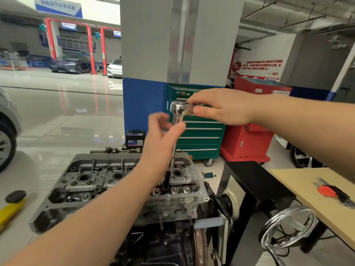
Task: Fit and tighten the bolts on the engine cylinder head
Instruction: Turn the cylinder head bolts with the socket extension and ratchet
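The grey engine cylinder head (99, 181) sits on a stand in front of me. A chrome ratchet (179, 108) stands upright on a long extension bar (173, 150), whose dark socket end (165, 184) drops into a bolt hole near the head's right end. My right hand (221, 106) pinches the ratchet's head from the right. My left hand (163, 129) is blurred, its fingers curled around the bar just below the ratchet. Small bolts (175, 190) show in the row beside the socket.
A green tool cabinet (199, 135) and a red cabinet (247, 141) stand behind the engine. A wooden table (311, 189) at right carries red-handled hex keys (330, 191). The stand's silver handwheel (288, 225) is at lower right, a yellow jack (11, 206) at left.
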{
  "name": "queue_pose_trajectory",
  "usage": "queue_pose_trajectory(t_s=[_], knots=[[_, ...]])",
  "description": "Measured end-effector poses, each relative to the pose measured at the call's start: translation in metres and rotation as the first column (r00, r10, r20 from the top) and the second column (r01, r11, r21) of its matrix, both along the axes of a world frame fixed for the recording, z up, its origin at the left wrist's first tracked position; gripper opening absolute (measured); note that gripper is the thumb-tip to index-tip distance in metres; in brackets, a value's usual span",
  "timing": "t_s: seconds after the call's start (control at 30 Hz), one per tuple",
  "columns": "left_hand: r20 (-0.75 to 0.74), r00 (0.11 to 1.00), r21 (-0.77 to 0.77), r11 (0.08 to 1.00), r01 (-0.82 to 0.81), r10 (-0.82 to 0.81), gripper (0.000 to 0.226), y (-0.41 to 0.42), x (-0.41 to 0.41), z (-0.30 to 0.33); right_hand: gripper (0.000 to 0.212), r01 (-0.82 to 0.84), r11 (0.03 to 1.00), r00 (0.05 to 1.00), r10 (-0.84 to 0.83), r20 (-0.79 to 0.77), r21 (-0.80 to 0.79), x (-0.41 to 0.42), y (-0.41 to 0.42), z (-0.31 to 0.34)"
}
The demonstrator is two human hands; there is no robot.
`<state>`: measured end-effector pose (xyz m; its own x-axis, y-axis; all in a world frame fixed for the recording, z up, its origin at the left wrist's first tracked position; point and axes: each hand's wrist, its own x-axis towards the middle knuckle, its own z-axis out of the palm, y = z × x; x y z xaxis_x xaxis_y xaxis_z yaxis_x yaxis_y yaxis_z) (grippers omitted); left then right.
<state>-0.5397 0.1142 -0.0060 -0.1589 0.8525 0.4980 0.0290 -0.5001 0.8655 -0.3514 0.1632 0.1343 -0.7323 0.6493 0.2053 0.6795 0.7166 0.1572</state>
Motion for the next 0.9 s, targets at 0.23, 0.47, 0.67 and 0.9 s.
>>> queue_pose_trajectory(t_s=[0.23, 0.47, 0.67, 0.9], knots=[[-0.498, 0.690, 0.396, 0.846, -0.358, 0.525, 0.032, 0.012, 0.032, 0.113, 0.042, 0.182, 0.964, 0.967, -0.140, -0.211, 0.193, -0.011, -0.047, -0.011], [-0.769, 0.518, 0.293, 0.927, -0.234, 0.374, 0.052, 0.049, 0.001, 0.136, 0.044, 0.330, 0.718, 0.940, -0.308, -0.145, 0.613, -0.009, -0.147, -0.051], [-0.586, 0.785, 0.244, 0.968, -0.066, 0.201, 0.060, 0.023, -0.003, 0.152, 0.030, 0.469, 0.772, 0.883, -0.426, -0.198, 0.430, 0.027, -0.117, -0.038], [-0.884, 0.070, 0.455, 0.884, -0.109, 0.463, 0.064, 0.009, 0.057, 0.133, 0.111, 0.576, 0.817, 0.683, -0.484, -0.547, -0.002, 0.067, -0.028, -0.038]])
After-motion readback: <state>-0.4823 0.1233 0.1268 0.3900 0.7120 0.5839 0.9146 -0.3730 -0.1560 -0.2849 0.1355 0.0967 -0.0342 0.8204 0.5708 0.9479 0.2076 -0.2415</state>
